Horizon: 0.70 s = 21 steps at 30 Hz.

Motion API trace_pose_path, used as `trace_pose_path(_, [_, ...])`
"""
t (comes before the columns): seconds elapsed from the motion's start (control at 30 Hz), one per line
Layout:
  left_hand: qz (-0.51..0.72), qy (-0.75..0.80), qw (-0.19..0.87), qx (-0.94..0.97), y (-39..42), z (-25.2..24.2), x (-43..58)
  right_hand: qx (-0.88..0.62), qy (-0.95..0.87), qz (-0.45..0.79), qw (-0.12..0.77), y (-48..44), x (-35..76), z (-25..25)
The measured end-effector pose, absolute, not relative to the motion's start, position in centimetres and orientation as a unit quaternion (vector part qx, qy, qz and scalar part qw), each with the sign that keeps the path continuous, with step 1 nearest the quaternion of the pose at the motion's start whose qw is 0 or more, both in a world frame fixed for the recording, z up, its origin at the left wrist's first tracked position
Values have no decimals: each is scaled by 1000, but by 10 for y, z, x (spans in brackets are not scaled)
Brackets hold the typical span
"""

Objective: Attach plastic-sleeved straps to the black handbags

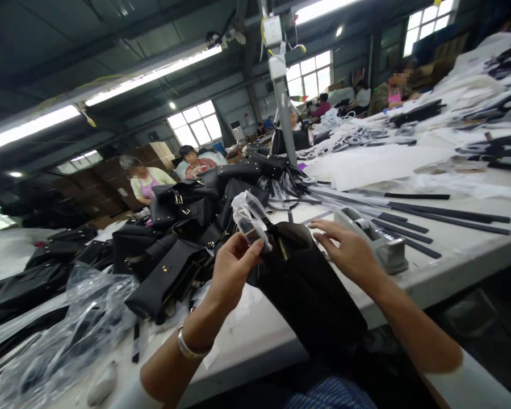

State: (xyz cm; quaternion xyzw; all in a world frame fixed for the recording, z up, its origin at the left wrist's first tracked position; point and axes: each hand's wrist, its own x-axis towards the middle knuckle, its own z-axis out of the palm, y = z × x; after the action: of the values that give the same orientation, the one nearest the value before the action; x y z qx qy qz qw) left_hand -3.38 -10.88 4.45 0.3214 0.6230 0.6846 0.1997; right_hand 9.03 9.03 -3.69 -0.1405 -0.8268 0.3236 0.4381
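A black bag stands tilted in front of me at the table's edge, its top opening toward me. My left hand pinches a small piece in whitish, crinkled plastic wrap between thumb and fingers, beside the bag's upper left corner. What lies inside the wrap is hard to make out. To the right of the bag's opening, my right hand has its fingers spread and holds nothing; whether a fingertip touches the bag's rim I cannot tell. Just behind that hand is a grey tape dispenser.
Many black bags with gold fittings are heaped at left, near clear plastic wrapping. Black strips lie across the white table at right. A metal post rises behind. Several people work farther back.
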Motion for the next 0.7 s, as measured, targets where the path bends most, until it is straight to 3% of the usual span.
trace_pose_path(0.1, [662,645,217,314,-89,31,-34,-200,-799,320,468,47,131,-53])
trace_pose_path(0.3, [550,710,259,356,-66,21,-36,-232,-851,254,396,-9,150,-97])
trace_pose_path(0.43, [246,828,142,482,-78,48,-37,-217,-849,321,358,6,136,-113])
trace_pose_path(0.53, [0,833,31,552,-88,71,-18,-200,-834,361,366,16,130,-116])
trace_pose_path(0.7, [-80,632,42,769,-67,67,5,-161,-794,426,403,21,127,-119])
